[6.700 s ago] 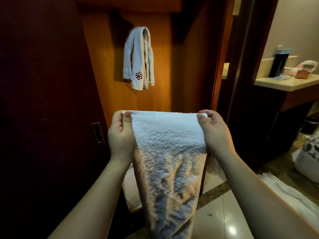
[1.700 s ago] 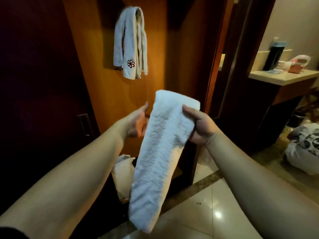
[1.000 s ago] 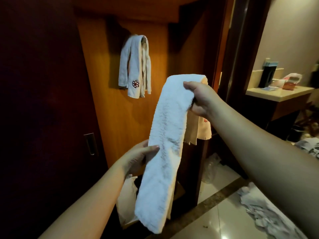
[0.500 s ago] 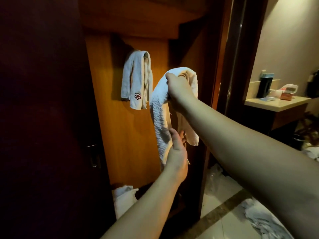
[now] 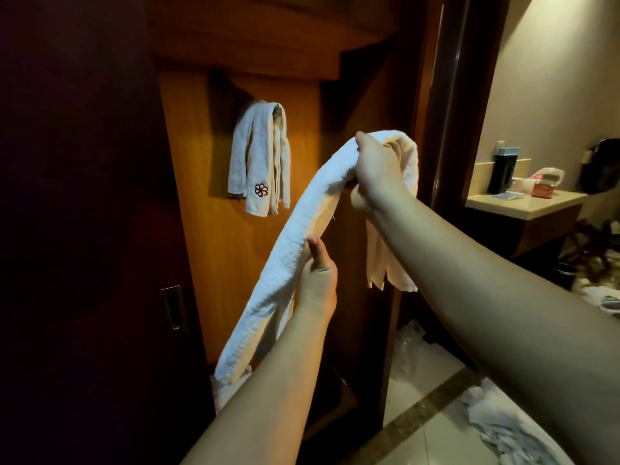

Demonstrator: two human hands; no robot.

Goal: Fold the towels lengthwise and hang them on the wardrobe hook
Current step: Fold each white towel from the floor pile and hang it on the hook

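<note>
While two bare forearms reach up from the lower edge of the frame, the left hand (image 5: pixel 317 275) grips the long fold of a white towel (image 5: pixel 302 236) at centre, thumb upright against the cloth and fingers curled behind it. Higher, toward one o'clock, the right hand (image 5: pixel 377 172) is closed over the towel's crest, from which the long end slopes down to seven o'clock and a shorter end hangs behind the wrist. Beyond, at eleven o'clock, a hung towel (image 5: pixel 260 159) with a red flower emblem is draped on the wardrobe hook (image 5: pixel 277 109) against the orange wood panel (image 5: pixel 214 250). Farthest off, at three o'clock, a counter (image 5: pixel 523 204) holds a dark bottle (image 5: pixel 503 171)
</note>
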